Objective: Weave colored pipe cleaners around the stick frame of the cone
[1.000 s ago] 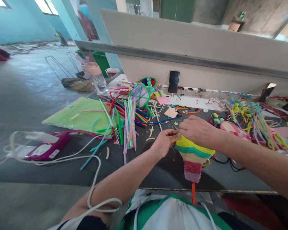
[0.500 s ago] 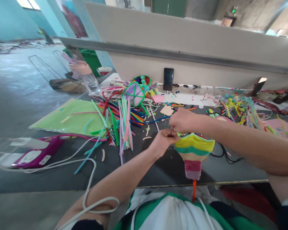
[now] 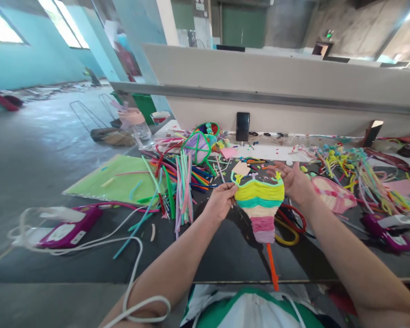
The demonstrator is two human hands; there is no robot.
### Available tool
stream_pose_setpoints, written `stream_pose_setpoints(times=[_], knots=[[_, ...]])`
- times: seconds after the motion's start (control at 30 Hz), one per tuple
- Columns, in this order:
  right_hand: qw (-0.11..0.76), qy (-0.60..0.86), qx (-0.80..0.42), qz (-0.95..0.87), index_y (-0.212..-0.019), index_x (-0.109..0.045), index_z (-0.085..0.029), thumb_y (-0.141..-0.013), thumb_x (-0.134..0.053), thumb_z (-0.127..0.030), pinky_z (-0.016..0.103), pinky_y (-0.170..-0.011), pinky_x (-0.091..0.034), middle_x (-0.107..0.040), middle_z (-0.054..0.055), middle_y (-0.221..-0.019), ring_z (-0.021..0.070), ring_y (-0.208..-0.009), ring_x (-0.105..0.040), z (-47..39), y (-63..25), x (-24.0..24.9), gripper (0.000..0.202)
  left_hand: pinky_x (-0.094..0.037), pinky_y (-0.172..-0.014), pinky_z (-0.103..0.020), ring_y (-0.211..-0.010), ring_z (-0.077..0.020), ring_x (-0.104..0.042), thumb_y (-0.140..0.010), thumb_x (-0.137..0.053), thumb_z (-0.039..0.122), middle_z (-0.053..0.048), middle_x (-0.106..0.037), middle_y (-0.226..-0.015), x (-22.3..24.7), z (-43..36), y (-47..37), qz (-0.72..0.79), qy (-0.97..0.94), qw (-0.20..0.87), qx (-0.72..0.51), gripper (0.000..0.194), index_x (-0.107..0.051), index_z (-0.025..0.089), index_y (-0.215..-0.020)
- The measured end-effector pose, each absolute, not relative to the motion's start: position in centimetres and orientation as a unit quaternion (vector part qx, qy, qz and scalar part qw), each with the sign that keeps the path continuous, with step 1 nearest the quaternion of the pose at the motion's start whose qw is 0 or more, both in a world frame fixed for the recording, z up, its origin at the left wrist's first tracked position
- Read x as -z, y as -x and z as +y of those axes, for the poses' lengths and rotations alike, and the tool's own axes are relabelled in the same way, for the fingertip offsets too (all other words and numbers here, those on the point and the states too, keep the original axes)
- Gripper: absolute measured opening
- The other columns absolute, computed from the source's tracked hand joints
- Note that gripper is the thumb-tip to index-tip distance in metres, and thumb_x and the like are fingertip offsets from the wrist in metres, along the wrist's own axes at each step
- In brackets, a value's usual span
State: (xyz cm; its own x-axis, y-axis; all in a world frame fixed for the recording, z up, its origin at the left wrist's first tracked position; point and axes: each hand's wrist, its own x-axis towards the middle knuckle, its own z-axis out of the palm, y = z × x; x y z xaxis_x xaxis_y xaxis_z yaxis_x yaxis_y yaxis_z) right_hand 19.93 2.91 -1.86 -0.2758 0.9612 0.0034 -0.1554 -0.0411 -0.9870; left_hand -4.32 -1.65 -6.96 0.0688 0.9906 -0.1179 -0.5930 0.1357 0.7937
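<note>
My left hand (image 3: 222, 199) pinches the upper left edge of a striped pipe-cleaner piece (image 3: 258, 196), holding it up over the dark table. The piece has yellow, teal, beige, pink and lilac bands, small yellow and lilac shapes on its top edge, and an orange stem (image 3: 272, 266) pointing down. Just right of the piece, my right hand (image 3: 295, 182) is open, its fingers spread beside the top right corner and gripping nothing.
Pipe cleaners (image 3: 183, 187) lie in a bundle left of centre, by a green sheet (image 3: 118, 180). A phone (image 3: 242, 126) leans on the back panel. A pink piece (image 3: 333, 193) and tangled pipe cleaners (image 3: 345, 161) lie right. A white cable (image 3: 136, 269) crosses the left forearm.
My right hand has let go near the left corner and moved right, opening. The striped piece now hangs flat to view, its whole top edge showing. The head view has tilted up.
</note>
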Motion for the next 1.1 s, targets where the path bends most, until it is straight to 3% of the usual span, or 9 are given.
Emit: stream_pose_setpoints(times=[0.1,0.2,0.33,0.53,0.63,0.93,1.1], knots=[[0.460,0.308,-0.730,-0.400,-0.120,-0.055,-0.021,-0.090,-0.027,-0.063,0.047,-0.093,-0.048,-0.067,0.011,-0.118,0.0270,-0.111,-0.062,1.1,-18.1,5.2,0.059,-0.051,-0.059,-0.025,-0.059,-0.0136,-0.063,-0.052,-0.086,0.025,-0.005,-0.068,-0.067,7.5,-1.0,4.6,0.364,-0.282,0.665,-0.589,0.034,-0.064,0.010,-0.074],[0.452,0.276,-0.778,-0.339,-0.116,-0.060,-0.021,-0.091,-0.046,-0.042,0.045,-0.098,-0.046,-0.071,0.008,-0.110,0.0256,-0.107,-0.065,0.2,-16.7,6.4,0.036,-0.052,-0.060,-0.025,-0.059,-0.0132,-0.063,-0.053,-0.086,0.026,-0.004,-0.068,-0.067,7.7,-0.7,4.8,0.378,-0.286,0.661,-0.582,0.033,-0.065,0.011,-0.074],[0.460,0.287,-0.787,-0.294,-0.113,-0.063,-0.018,-0.090,-0.050,-0.033,0.045,-0.099,-0.046,-0.073,0.009,-0.105,0.0256,-0.104,-0.066,0.0,-16.4,6.2,0.031,-0.051,-0.059,-0.025,-0.060,-0.0131,-0.063,-0.063,-0.081,0.038,-0.004,-0.068,-0.070,7.9,-0.5,5.1,0.404,-0.308,0.638,-0.579,0.033,-0.064,0.013,-0.076],[0.466,0.290,-0.797,-0.253,-0.113,-0.064,-0.018,-0.089,-0.052,-0.033,0.046,-0.097,-0.048,-0.073,0.009,-0.104,0.0263,-0.105,-0.066,-0.9,-15.8,6.1,0.030,-0.027,-0.038,-0.019,-0.036,-0.0041,-0.038,-0.069,-0.074,0.048,0.006,-0.044,-0.043,8.3,-0.1,5.2,0.469,-0.361,0.542,-0.596,0.043,-0.048,0.016,-0.057],[0.478,0.282,-0.794,-0.249,-0.112,-0.064,-0.019,-0.088,-0.055,-0.033,0.047,-0.096,-0.049,-0.073,0.009,-0.105,0.0267,-0.107,-0.065,-1.3,-15.5,6.3,0.030,-0.024,-0.036,-0.019,-0.034,-0.0044,-0.035,-0.067,-0.076,0.047,0.007,-0.043,-0.042,8.2,-0.2,5.1,0.470,-0.358,0.562,-0.579,0.043,-0.046,0.017,-0.059],[0.504,0.295,-0.764,-0.275,-0.111,-0.066,-0.022,-0.086,-0.057,-0.038,0.052,-0.098,-0.046,-0.071,0.010,-0.111,0.0299,-0.112,-0.062,-1.6,-15.6,7.1,0.032,-0.038,-0.041,-0.020,-0.046,-0.0093,-0.054,-0.066,-0.078,0.029,-0.001,-0.063,-0.059,8.1,-0.5,5.4,0.443,-0.268,0.674,-0.527,0.025,-0.062,0.012,-0.075],[0.493,0.286,-0.775,-0.273,-0.113,-0.065,-0.023,-0.088,-0.054,-0.037,0.049,-0.096,-0.048,-0.071,0.008,-0.111,0.0277,-0.111,-0.063,-1.6,-15.7,7.4,0.030,-0.054,-0.059,-0.027,-0.060,-0.0156,-0.065,-0.069,-0.071,0.014,-0.005,-0.070,-0.069,8.1,-0.4,5.3,0.434,-0.202,0.705,-0.523,0.013,-0.065,0.011,-0.080]])
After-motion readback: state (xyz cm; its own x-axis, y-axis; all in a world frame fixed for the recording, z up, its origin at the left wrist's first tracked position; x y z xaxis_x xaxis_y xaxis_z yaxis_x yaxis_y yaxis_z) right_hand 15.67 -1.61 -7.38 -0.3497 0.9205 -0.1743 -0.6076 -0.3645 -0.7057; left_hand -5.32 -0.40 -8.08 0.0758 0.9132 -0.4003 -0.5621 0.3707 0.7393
